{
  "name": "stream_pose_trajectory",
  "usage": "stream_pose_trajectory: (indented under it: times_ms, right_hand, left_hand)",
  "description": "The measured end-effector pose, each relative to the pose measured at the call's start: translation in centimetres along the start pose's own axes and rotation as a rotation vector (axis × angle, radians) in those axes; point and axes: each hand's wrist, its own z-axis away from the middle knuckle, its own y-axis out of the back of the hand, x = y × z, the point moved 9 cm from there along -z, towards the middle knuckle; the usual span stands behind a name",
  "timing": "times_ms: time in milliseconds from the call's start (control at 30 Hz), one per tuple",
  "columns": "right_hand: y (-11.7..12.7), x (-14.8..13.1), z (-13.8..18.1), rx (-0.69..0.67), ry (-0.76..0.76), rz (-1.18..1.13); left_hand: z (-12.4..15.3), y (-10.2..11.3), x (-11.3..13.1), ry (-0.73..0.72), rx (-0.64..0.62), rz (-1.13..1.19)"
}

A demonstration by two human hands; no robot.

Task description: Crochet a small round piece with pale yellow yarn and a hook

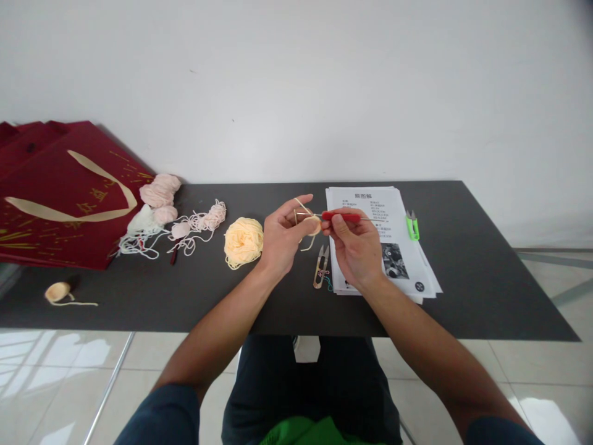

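Observation:
My right hand (354, 244) is closed round a red-handled crochet hook (340, 216), its metal tip pointing left. My left hand (282, 235) pinches a small cream crochet piece (315, 225), with a strand of cream yarn looped over the raised forefinger. The hook's tip meets that piece between the two hands, above the dark table (486, 290). A ball of cream yarn (243, 241) lies just left of my left hand. Small thread snips (320, 267) lie on the table below the hands.
A printed pattern sheet stack (370, 204) lies under my right hand, with green snips (412, 225) at its right edge. Pale pink and white yarn skeins (160, 204) and a red bag (60, 191) sit at the left. A small cream crocheted cup (58, 292) lies near the left front edge.

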Motion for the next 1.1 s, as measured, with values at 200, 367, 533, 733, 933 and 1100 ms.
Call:
stream_pose_trajectory:
  times_ms: [200,367,533,733,933,1100]
  right_hand:
    - [0.1,0.0,0.1,0.004,-0.006,-0.018]
    - [0.1,0.0,0.0,0.023,0.002,-0.027]
    - [0.4,0.4,-0.5,0.054,-0.046,-0.034]
    - [-0.1,0.6,-1.8,-0.025,-0.112,-0.019]
    - [-0.7,1.3,-2.9,-0.051,-0.124,-0.033]
    - [-0.6,1.6,-2.7,-0.064,-0.089,-0.064]
  left_hand:
    - [0.1,0.4,0.1,-0.011,0.049,-0.020]
    - [0.2,0.2,0.0,-0.010,0.045,-0.046]
    - [-0.2,-0.1,-0.3,0.012,0.031,-0.083]
    - [-1.0,0.2,-0.1,-0.013,0.001,-0.133]
    - [-1.6,1.4,-0.7,-0.050,0.014,-0.091]
    - [-1.2,1.7,-0.2,-0.095,0.055,-0.150]
